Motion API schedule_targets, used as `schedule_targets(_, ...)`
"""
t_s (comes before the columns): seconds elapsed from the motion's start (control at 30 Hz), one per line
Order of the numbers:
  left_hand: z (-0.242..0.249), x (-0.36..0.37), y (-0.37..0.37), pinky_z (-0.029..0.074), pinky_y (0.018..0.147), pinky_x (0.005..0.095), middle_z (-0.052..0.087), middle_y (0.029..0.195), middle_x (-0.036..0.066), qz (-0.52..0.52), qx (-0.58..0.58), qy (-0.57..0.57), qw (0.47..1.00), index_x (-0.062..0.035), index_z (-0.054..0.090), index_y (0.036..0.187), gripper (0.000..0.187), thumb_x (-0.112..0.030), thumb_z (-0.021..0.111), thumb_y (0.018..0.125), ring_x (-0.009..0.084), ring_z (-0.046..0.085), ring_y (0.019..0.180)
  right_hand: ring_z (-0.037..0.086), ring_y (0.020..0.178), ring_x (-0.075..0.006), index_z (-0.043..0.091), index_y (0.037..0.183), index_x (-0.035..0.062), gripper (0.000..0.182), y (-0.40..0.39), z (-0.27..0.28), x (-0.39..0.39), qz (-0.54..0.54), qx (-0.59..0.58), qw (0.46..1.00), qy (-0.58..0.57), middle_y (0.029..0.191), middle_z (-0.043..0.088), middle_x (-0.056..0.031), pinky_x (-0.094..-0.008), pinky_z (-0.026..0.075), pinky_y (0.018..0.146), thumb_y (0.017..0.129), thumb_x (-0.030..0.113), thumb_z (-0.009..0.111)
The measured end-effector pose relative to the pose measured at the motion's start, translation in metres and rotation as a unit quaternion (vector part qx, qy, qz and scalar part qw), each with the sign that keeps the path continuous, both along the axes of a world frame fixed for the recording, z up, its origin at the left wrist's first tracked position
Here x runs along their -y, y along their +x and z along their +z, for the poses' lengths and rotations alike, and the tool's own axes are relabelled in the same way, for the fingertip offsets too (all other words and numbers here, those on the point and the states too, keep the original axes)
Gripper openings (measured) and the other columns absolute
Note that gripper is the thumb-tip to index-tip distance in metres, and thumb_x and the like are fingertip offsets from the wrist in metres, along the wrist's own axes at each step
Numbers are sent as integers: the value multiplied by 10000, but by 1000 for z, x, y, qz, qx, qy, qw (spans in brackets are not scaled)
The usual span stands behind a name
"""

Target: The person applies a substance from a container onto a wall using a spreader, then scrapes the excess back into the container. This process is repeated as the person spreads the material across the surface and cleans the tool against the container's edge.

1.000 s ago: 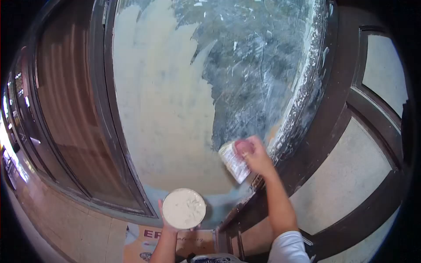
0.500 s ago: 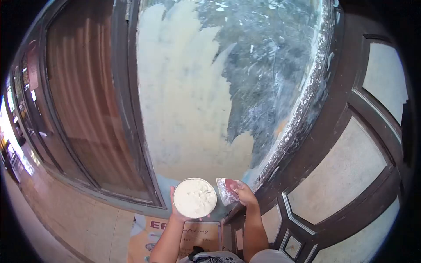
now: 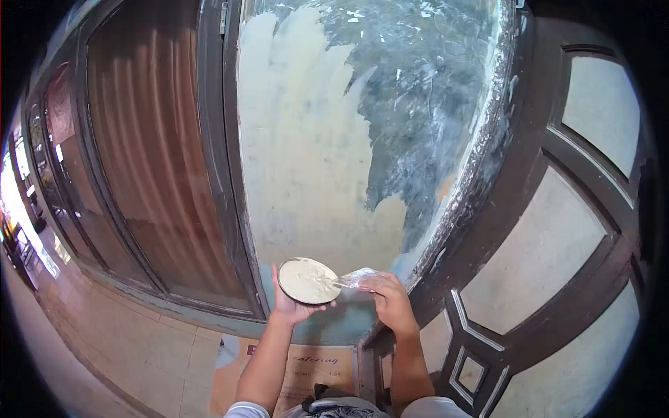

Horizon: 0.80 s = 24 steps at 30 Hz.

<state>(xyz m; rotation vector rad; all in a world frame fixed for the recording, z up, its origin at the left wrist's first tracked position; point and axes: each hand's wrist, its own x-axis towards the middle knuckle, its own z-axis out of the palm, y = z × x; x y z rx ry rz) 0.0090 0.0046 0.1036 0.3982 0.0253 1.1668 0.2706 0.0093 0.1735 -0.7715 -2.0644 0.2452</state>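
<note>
My left hand (image 3: 287, 305) supports a round bowl (image 3: 319, 302) from below and at its left side, with the fingers wrapped under it. Thick cream-coloured putty (image 3: 303, 276) fills the bowl, which tilts toward the right. In my right hand (image 3: 388, 294) is a putty knife (image 3: 357, 278) with a broad, smeared blade. Its tip reaches the putty at the bowl's right rim. Behind both hands stands a wall panel (image 3: 300, 174), coated cream on the left and bare, patchy grey-blue on the right.
Left of the panel is a dark-framed window (image 3: 150, 153) with a brown curtain behind it. A brown door with pale panels (image 3: 543, 244) stands at the right. A printed catering banner (image 3: 306, 376) lies on the tiled floor (image 3: 150, 341) below.
The bowl has moved up slightly and tilted to the right. My right hand has turned the putty knife and brought its blade left, into the putty at the rim.
</note>
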Motion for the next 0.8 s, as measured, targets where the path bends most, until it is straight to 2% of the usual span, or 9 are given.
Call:
schedule_targets(0.1,1,2,1,626,637,530,577,1329,339,-6,3,11,1000,-33,422,1488,1230,-1008,266,754,575,661,960,596,1172,-325,756,1081,92,364,8,4,14,-14,48,999,11,1151,728,-63,-426,468,1034,800,-97,623)
schedule_targets(0.3,10,12,0,605,606,518,590,1318,333,8,-30,22,999,-53,434,1485,1225,-1014,232,752,576,669,946,593,1192,-324,764,1068,98,374,17,5,31,-14,92,995,33,1140,725,-61,-442,474,1050,774,-90,631)
schedule_targets(0.73,8,7,7,605,623,542,599,1354,275,-15,-87,13,996,-105,440,1493,1193,-1014,204,757,586,664,975,592,1214,-317,767,1072,92,395,16,6,42,1,98,994,42,1140,725,-63,-436,486,1055,754,-103,634)
schedule_targets(0.8,7,7,7,606,630,549,601,1349,276,-18,-85,19,996,-100,444,1489,1193,-1013,207,758,585,665,970,586,1234,-305,774,1048,97,373,16,6,44,10,87,996,30,1154,733,-52,-427,450,1090,779,-107,615)
